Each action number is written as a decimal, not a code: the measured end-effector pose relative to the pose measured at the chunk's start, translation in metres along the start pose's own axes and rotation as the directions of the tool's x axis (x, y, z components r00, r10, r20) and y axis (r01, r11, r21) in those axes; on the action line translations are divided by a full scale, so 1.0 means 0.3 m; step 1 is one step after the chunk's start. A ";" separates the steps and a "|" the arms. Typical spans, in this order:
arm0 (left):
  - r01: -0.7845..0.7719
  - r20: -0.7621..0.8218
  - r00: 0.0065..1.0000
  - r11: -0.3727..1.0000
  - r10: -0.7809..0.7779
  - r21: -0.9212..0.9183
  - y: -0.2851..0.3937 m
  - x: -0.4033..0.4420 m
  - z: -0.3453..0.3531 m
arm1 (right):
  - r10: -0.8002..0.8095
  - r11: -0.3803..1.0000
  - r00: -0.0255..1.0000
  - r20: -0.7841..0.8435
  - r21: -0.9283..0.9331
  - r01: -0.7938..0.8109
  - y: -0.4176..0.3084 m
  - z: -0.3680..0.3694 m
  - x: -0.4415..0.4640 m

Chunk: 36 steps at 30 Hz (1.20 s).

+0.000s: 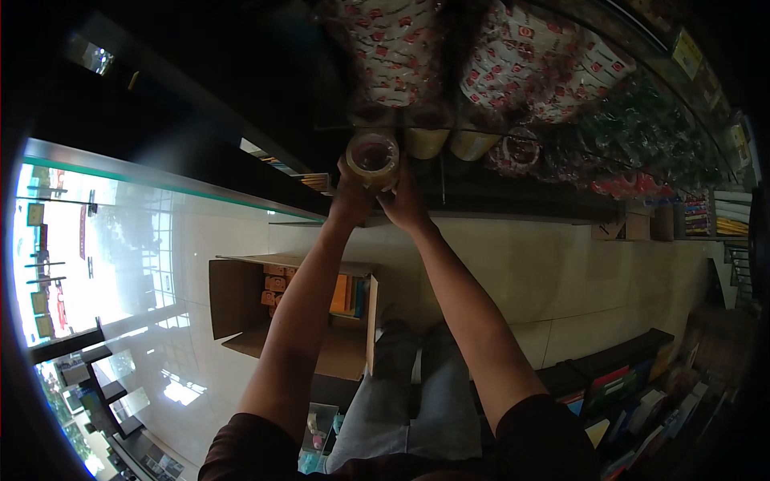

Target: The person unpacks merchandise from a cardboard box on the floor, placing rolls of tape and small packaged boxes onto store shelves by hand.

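A roll of packing tape, its round core facing me, is at the shelf's front edge. My left hand is closed around its left and lower side. On the right, my right hand is closed against the same roll. More tan tape rolls stand on the shelf just right of my hands, with a plastic-wrapped roll beyond them. Plastic-wrapped stacks of white rolls with red print rise behind. My fingertips are partly hidden behind the roll.
Below my left arm, an open cardboard box on the floor holds orange items and books. Green and red wrapped goods fill the right of the shelf. A low bookshelf stands at the lower right. A glass edge runs along the left.
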<state>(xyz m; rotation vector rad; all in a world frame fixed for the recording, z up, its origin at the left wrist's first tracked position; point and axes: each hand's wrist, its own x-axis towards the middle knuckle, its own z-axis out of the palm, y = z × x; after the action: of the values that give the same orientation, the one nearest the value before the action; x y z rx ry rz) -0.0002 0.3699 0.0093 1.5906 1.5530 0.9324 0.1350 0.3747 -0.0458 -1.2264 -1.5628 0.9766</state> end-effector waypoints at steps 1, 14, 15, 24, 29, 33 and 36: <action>-0.004 0.000 1.000 1.000 0.004 0.001 -0.003 0.004 0.000 | 0.046 0.999 0.999 0.010 0.013 -0.046 -0.008 -0.023 -0.021; 0.023 -0.052 0.998 0.997 -0.019 0.075 -0.017 -0.016 0.029 | 0.132 0.989 0.987 -0.087 -0.059 -0.137 -0.051 -0.349 -0.057; -0.008 -0.059 0.998 0.998 0.012 0.070 -0.021 -0.018 0.032 | 0.139 0.986 0.986 -0.087 -0.078 -0.146 -0.057 -0.369 -0.064; -0.132 -0.099 0.986 0.991 0.133 0.019 -0.041 -0.020 0.061 | 0.089 0.996 0.970 -0.228 -0.004 -0.093 -0.001 -0.511 -0.004; -0.105 -0.087 0.990 0.994 0.107 0.026 -0.046 -0.021 0.061 | 0.015 0.740 0.998 -0.060 -0.670 -0.051 0.018 -0.543 0.073; -0.067 -0.078 0.994 0.997 0.070 0.035 -0.020 -0.022 0.062 | 0.269 0.702 0.963 0.027 -0.690 -0.177 -0.061 -0.563 0.088; -0.065 -0.073 0.995 0.997 0.068 0.048 -0.027 -0.022 0.059 | 0.313 0.707 0.947 0.066 -0.682 -0.186 -0.084 -0.571 0.099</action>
<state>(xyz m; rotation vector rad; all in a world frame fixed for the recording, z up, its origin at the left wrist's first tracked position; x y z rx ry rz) 0.0112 0.3632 -0.0063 1.6652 1.5906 1.0097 0.2887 0.4081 0.0325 -1.9423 -2.0234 0.7047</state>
